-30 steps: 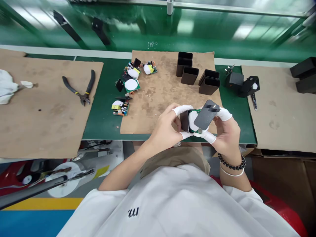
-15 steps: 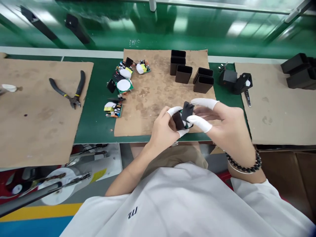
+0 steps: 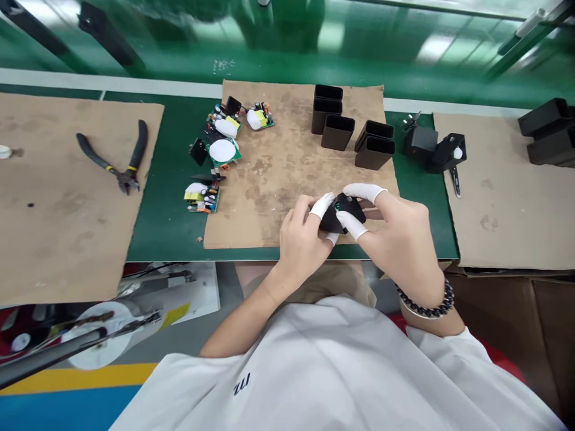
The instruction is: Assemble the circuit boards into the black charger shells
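Note:
My left hand (image 3: 302,234), with white finger cots, is closed round a black plastic case (image 3: 330,222) above the front of the cardboard mat. A bit of green circuit board shows at the case's open end. My right hand (image 3: 398,230), also in finger cots, pinches a black end cap (image 3: 354,208) tilted against that end. Whether the cap is seated cannot be seen. Beyond my hands stand several open-topped black cases (image 3: 338,133). Circuit boards (image 3: 223,151) with white and yellow parts lie at the mat's left side.
Cutting pliers (image 3: 126,176) lie on the left cardboard sheet (image 3: 58,239). To the right are black adapter units (image 3: 422,143) and a small dark tool (image 3: 455,181). More black cases (image 3: 550,140) lie at the far right. The green table's edge (image 3: 251,255) runs before me.
My right hand has brought the end cap down from above the opening to lie against the case. My left hand keeps its hold. The view has shifted slightly.

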A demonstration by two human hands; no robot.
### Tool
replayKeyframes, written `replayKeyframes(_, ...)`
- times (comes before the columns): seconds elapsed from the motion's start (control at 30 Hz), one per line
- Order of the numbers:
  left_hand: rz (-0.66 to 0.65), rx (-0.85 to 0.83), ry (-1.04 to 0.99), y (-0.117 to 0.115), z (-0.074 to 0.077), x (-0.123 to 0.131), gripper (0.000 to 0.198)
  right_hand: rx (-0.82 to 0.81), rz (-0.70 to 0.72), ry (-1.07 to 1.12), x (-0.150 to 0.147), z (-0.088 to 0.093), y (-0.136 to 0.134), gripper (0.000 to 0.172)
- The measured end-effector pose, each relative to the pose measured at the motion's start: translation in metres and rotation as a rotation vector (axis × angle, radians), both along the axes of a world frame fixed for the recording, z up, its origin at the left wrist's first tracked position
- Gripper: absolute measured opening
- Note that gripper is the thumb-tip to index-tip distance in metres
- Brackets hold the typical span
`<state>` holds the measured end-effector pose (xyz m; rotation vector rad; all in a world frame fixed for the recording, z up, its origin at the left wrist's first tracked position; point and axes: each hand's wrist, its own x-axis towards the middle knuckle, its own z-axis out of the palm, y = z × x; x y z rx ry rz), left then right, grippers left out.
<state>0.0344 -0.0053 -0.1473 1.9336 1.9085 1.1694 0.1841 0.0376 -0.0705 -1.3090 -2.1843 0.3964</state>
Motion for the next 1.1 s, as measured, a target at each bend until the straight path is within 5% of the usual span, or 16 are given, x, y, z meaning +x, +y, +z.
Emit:
replayKeyframes(0.3,-0.005,-0.045,-0.081,0.002,0.000,-0.001,0.061,0.041,-0.012,0.046,0.001,-0.017,-0.012,0.028)
replayKeyframes(0.5,0.010,-0.041,-0.163,0.006,-0.003,-0.001,0.062,0.251,-0.052,0.032,-0.016,-0.023,-0.015,0.027)
replayKeyframes(0.8,-0.003,-0.074,-0.188,0.009,0.000,-0.004,0.070,0.162,-0.042,-0.011,-0.016,-0.018,-0.013,0.025)
replayKeyframes(0.93,0.027,-0.100,-0.221,0.010,-0.001,-0.005,0.065,0.122,-0.142,0.114,-0.024,-0.032,-0.014,0.032)
replayKeyframes(1.1,0.064,-0.157,-0.257,0.011,-0.003,-0.004,0.062,0.249,-0.113,0.272,-0.028,-0.057,-0.018,0.015)
